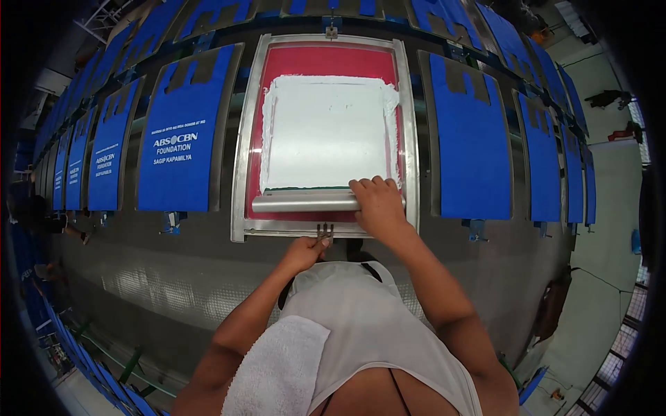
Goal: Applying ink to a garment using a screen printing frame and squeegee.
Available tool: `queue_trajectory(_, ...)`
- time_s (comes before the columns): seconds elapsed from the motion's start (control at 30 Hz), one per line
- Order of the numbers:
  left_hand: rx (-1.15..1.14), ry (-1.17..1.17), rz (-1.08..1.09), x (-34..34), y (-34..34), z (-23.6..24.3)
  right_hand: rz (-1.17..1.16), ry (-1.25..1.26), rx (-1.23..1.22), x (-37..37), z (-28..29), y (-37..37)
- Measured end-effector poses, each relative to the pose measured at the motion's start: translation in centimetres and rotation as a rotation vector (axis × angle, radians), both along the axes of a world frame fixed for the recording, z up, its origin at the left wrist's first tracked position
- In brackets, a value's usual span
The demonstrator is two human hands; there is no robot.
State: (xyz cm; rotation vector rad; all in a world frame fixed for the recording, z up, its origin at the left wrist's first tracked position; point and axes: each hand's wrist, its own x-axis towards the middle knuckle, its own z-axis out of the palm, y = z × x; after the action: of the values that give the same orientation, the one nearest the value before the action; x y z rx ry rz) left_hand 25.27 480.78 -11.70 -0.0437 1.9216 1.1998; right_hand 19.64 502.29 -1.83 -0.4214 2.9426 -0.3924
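Note:
In front of me lies a screen printing frame (244, 139) of silvery metal with red mesh (333, 59). White ink (326, 132) covers most of the mesh. A metal squeegee (302, 202) rests across the near end of the screen, along the lower edge of the ink. My right hand (380, 208) is closed around the squeegee's right end. Below the middle of the frame's near edge, my left hand (309, 253) is closed at a small dark metal clamp (325, 231) there; its fingertips are partly hidden.
Blue bags (468, 152) lie flat on boards on both sides and in a row behind. Those on the left, such as the nearest blue bag (184, 139), carry white print. A white towel (277, 364) hangs over my left shoulder. A pale wall (610, 201) stands at the right.

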Motion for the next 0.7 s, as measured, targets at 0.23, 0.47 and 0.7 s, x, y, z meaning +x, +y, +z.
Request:
queue_trajectory(0.23, -0.146, -0.041, 0.016, 0.0, 0.7, 1.5, -0.189, -0.145, -0.278, -3.3, -1.4, 10.2)
queue_trajectory(0.47, -0.673, 0.8, 0.556, -10.1, -8.1, 4.2, -0.543, -0.484, -0.95, -6.6, -5.7, 11.5)
queue_trajectory(0.7, -0.202, 0.503, 0.672, -12.2, -10.8, 0.0, -0.551, -0.422, -1.192, -5.9, -4.3, 12.6)
